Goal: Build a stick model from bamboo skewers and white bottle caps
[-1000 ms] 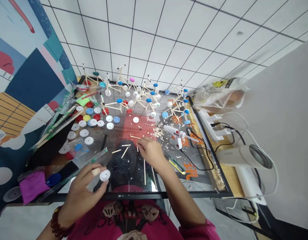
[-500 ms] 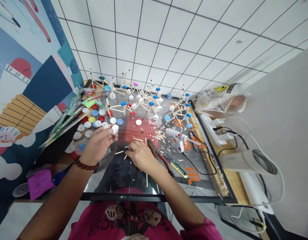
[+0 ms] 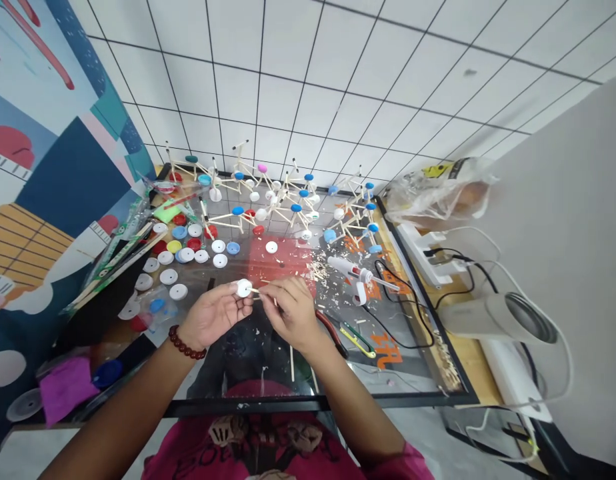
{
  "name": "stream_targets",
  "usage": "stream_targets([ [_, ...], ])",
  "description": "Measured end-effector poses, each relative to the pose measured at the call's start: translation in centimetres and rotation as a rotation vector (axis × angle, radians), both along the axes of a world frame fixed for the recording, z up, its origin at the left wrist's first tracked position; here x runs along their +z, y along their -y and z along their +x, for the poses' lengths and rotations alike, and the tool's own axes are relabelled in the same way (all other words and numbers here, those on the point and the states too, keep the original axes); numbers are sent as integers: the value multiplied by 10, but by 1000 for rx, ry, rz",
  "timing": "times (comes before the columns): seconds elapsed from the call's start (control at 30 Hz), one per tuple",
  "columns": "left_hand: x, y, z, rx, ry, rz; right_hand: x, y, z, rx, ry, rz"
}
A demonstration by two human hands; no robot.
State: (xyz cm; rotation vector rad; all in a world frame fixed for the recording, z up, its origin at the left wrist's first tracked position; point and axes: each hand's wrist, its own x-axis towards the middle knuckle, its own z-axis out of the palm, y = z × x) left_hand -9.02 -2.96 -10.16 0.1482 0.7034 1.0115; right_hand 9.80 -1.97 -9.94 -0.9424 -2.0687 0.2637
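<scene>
Between thumb and fingers, my left hand [image 3: 219, 312] holds a white bottle cap [image 3: 245, 288] with a small dark hole at its middle. My right hand [image 3: 291, 310] pinches a thin wooden stick [image 3: 255, 291], whose tip is at the hole in the cap. Whether the tip is inside the hole I cannot tell. Partly under my right forearm lie red-handled pliers [image 3: 332, 333], with a yellow-green snips-like tool [image 3: 357, 340] beside them. Another white cap [image 3: 271, 247] rests on the red patch in front of my hands.
Several stick models with coloured caps [image 3: 296, 208] stand along the back. Loose caps [image 3: 169, 276] spread at left near a purple packet [image 3: 65, 389]. A white glue gun [image 3: 351, 270] with a black cord lies right among wood chips, near a power strip [image 3: 428, 253].
My right hand has picked up a stick from the table and brought it to the cap. My left hand has moved slightly down and right, turning the cap's holed face toward the stick.
</scene>
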Motion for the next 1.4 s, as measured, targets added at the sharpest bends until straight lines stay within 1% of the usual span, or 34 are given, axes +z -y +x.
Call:
stream_targets([
  [0.13, -4, 2, 0, -42, -63, 34, -4, -2, 1, 1, -64, -25],
  [0.2, -5, 3, 1, -52, -182, 97, -3, -3, 3, -3, -106, -30],
  [0.23, -6, 4, 2, -32, -292, 164, -3, -3, 4, -10, -129, -34],
  [0.27, -6, 5, 3, 6, -439, 263, -2, -3, 5, -17, -154, -42],
  [0.33, -6, 7, 4, 121, -818, 526, -2, -3, 7, -16, -193, -63],
  [0.4, -4, 9, 4, 233, -1202, 789, -3, -1, 7, 7, -203, -82],
  [0.43, -3, 10, 4, 276, -1354, 898, -4, 0, 7, 20, -201, -84],
  [0.47, -1, 11, 4, 312, -1468, 988, -6, 1, 7, 30, -193, -84],
  [0.53, 0, 12, 4, 355, -1587, 1116, -8, 2, 6, 42, -165, -79],
  [0.6, 0, 13, 4, 370, -1612, 1202, -10, 3, 4, 50, -127, -67],
  [0.73, -3, 13, 6, 377, -1607, 1306, -10, 4, 2, 61, -65, -38],
  [0.97, -10, 12, 5, 350, -1570, 1394, -9, 5, 0, 68, 33, -11],
  [1.1, -13, 9, 2, 336, -1597, 1451, -9, 6, -1, 84, 31, -66],
  [1.17, -14, 9, 1, 312, -1604, 1476, -9, 6, -2, 92, -57, -165],
  [1.23, -15, 11, 1, 285, -1586, 1454, -10, 5, -2, 91, -203, -313],
  [1.3, -14, 12, 3, 245, -1551, 1377, -11, 4, -2, 68, -328, -421],
  [1.33, -13, 13, 4, 216, -1528, 1324, -11, 4, -2, 49, -367, -443],
  [1.4, -13, 15, 7, 166, -1456, 1205, -11, 4, -2, 23, -409, -435],
])
